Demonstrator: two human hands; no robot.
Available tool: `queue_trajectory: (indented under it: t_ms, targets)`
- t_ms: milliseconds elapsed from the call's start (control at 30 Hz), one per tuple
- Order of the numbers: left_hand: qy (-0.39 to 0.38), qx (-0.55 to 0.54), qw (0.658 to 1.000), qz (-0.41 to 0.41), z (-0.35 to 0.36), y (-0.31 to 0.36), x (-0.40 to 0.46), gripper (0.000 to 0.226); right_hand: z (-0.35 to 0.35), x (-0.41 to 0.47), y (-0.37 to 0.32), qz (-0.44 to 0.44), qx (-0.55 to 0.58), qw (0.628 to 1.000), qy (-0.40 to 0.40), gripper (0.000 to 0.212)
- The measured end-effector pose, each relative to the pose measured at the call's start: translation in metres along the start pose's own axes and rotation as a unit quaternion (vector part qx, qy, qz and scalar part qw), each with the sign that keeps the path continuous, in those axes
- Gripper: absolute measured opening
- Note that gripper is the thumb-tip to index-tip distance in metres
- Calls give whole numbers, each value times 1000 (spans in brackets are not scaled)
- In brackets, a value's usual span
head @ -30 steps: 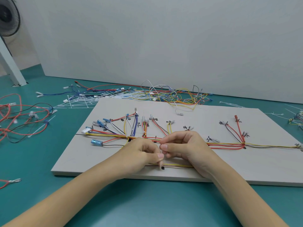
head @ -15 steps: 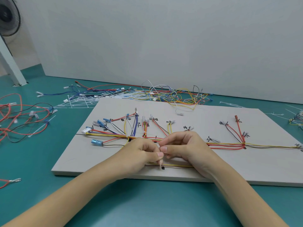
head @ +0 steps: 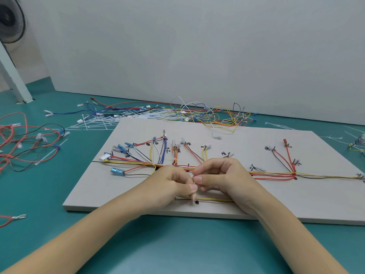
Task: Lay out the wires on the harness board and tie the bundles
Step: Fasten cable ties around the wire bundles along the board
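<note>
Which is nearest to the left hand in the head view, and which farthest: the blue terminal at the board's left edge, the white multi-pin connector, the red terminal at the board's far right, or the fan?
From the left hand:
1. Blue terminal, just left of it on the board.
2. White multi-pin connector, farther left and back.
3. Red terminal, across the board on the right.
4. Fan, top left corner, off the board.

workshop | harness board (head: 256, 194) on teal bench (head: 177, 244) | loose wires (head: 197, 113) (cable ties too)
</note>
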State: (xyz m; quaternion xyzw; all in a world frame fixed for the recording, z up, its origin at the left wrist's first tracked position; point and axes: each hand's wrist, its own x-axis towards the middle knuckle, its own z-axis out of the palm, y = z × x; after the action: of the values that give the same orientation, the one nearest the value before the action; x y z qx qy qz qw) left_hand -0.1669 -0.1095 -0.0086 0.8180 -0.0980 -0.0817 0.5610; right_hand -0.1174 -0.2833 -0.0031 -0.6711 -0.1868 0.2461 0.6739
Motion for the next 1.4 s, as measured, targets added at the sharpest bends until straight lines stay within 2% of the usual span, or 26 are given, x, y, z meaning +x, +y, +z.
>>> queue_trajectory:
  t_ms: [333, 867, 1100, 1233, 1400]
  targets:
    - [-2, 13, 1000, -6, 0, -1, -1, 20, 1, 1, 0, -9, 10, 1000, 16, 14]
    - [-3, -14, 1000, -6, 0, -2, -1, 20, -1, 2, 2, -17, 0, 1000, -10, 12]
    - [1, -10, 1000, 7, 1, -2, -3, 20, -2, 4, 2, -2, 20, 1000, -6, 20]
    - [-2, -5, 1000, -1, -2, -4, -4, 32, -3, 4, 2, 6, 10, 1000, -8, 32]
    - [-13, -9, 1000, -3, -3, -2, -5, 26, -4, 5, 3, 11, -2, 1000, -29, 20]
